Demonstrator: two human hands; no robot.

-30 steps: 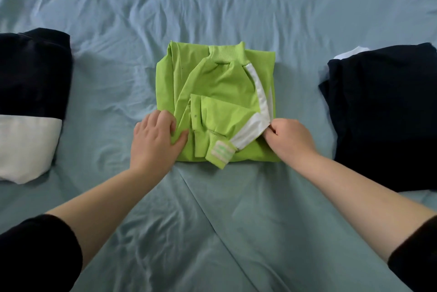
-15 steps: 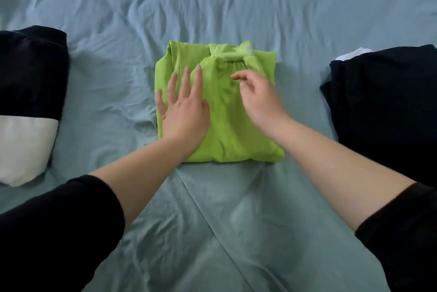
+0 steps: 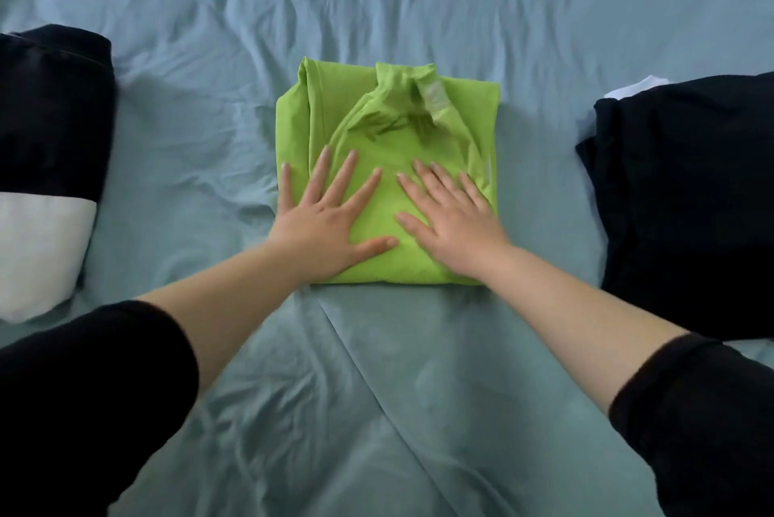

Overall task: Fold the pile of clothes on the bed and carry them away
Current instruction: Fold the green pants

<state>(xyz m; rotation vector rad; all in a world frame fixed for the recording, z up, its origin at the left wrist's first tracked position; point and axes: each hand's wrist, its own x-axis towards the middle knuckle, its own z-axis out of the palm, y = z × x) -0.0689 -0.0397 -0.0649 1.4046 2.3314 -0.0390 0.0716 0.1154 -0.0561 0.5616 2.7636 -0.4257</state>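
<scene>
A folded lime-green garment (image 3: 389,165) lies on the wrinkled blue bed sheet (image 3: 377,14). The left hand (image 3: 322,219) and right hand (image 3: 454,223) press flat on its near half, fingers (image 3: 347,177) spread and straight. A folded black-and-white garment (image 3: 46,165) sits at far left, a black folded pile (image 3: 687,202) at right.

We worked from one view, the wide-angle camera worn on our head. It faced forward and steeply down onto the bed (image 3: 419,412), sitting close: our left sleeve (image 3: 83,391) and right sleeve (image 3: 703,412) filled the near corners, and the bed ran out past the far edge of the frame.
</scene>
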